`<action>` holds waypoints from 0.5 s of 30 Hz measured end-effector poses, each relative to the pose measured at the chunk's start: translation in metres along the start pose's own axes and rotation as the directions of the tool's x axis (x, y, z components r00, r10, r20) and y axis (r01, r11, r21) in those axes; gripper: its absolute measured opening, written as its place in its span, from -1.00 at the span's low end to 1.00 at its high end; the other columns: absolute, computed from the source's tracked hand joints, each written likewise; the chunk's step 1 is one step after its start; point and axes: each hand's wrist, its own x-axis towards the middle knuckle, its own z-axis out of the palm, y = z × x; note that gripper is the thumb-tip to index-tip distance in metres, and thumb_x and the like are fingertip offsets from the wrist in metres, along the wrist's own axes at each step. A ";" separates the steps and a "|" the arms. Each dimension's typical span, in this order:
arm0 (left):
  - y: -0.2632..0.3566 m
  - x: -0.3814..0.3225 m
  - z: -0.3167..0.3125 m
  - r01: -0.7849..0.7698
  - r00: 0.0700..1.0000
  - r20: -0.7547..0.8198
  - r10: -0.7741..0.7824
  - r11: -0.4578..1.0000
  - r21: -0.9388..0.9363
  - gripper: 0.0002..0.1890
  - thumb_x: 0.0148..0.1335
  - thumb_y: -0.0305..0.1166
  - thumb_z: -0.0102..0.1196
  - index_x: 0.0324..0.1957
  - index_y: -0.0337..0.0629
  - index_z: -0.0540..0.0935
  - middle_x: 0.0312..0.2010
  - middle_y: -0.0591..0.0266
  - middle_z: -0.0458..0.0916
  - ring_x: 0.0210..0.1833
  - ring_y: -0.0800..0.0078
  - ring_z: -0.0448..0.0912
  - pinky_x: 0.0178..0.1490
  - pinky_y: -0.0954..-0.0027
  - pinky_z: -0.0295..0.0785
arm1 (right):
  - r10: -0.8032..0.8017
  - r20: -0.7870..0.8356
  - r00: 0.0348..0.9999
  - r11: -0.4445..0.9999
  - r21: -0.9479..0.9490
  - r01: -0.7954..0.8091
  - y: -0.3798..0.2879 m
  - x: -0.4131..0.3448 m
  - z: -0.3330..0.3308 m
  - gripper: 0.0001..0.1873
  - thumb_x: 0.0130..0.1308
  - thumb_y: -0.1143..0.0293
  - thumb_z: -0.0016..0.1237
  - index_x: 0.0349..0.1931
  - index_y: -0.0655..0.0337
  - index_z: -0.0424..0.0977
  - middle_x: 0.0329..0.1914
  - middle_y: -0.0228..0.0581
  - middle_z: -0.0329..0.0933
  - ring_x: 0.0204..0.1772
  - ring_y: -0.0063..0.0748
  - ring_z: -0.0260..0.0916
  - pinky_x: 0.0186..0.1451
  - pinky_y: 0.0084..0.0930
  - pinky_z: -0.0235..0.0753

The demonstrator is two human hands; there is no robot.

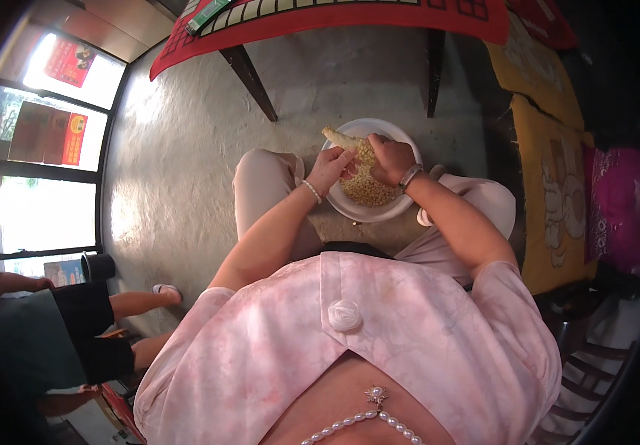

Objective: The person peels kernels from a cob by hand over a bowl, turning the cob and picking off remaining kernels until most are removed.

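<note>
A pale corn cob (342, 138), its visible end largely bare of kernels, is held aslant above a white plastic basin (353, 213). My right hand (391, 159), with a bangle at the wrist, grips the cob from the right. From the left, my left hand (331, 169) has its fingers and thumb curled on the cob, a beaded bracelet at its wrist. Loose yellow corn kernels (370, 192) heap in the basin below. Exactly how the fingers meet the cob is partly hidden. The basin stands on the floor between my knees.
Ahead is a dark-legged table with a red cloth (297, 25) and a green box (207, 15) on it. A yellow cloth cover (553, 194) hangs at right. A seated person (75, 328) is at lower left, near a black bin (98, 267). Concrete floor (186, 128) lies between.
</note>
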 end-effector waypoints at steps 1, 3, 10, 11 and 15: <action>0.001 0.000 0.001 0.026 0.999 -0.025 -0.027 0.998 -0.053 -0.70 0.17 -0.20 -0.01 -0.36 -0.30 0.48 -0.49 0.23 0.53 -0.52 0.55 0.49 -0.46 0.57 0.39 | -0.002 0.001 1.000 1.000 -0.001 0.002 0.000 0.000 -0.001 -0.70 -0.13 0.47 -0.14 -0.31 0.27 0.23 -0.43 0.06 0.43 -0.39 0.06 0.40 -0.36 -0.16 0.38; 0.001 0.001 -0.002 0.039 0.997 -0.058 -0.042 0.998 -0.051 -0.69 0.17 -0.18 0.00 -0.39 -0.28 0.48 -0.52 0.24 0.52 -0.56 0.57 0.47 -0.51 0.58 0.37 | -0.029 0.018 0.999 0.998 -0.046 0.030 -0.001 0.001 -0.003 -0.69 -0.16 0.48 -0.12 -0.31 0.25 0.24 -0.44 0.04 0.44 -0.39 0.01 0.42 -0.37 -0.18 0.40; -0.002 0.002 -0.003 0.030 0.998 -0.053 -0.027 0.998 0.049 -0.66 0.14 -0.15 0.04 -0.49 -0.27 0.47 -0.65 0.28 0.47 -0.67 0.60 0.42 -0.62 0.61 0.31 | -0.033 0.041 0.999 0.995 -0.092 0.036 -0.007 0.002 -0.004 -0.66 -0.20 0.48 -0.08 -0.30 0.25 0.25 -0.44 0.00 0.45 -0.39 0.00 0.44 -0.37 -0.20 0.42; -0.002 0.002 -0.002 0.031 0.998 -0.052 -0.028 0.998 0.051 -0.66 0.14 -0.15 0.04 -0.49 -0.27 0.47 -0.65 0.28 0.47 -0.67 0.60 0.42 -0.62 0.61 0.31 | -0.026 0.057 0.998 0.994 -0.104 0.032 -0.009 0.001 -0.005 -0.65 -0.20 0.48 -0.08 -0.30 0.25 0.25 -0.44 0.01 0.45 -0.39 0.00 0.44 -0.37 -0.20 0.42; -0.004 0.001 -0.001 0.034 0.997 -0.069 -0.034 0.999 -0.010 -0.67 0.15 -0.16 0.03 -0.49 -0.27 0.45 -0.65 0.28 0.46 -0.70 0.59 0.39 -0.63 0.60 0.29 | 0.007 0.115 0.993 0.995 -0.103 0.005 -0.011 -0.001 -0.005 -0.64 -0.20 0.48 -0.07 -0.29 0.25 0.25 -0.42 0.02 0.46 -0.39 0.01 0.44 -0.37 -0.20 0.42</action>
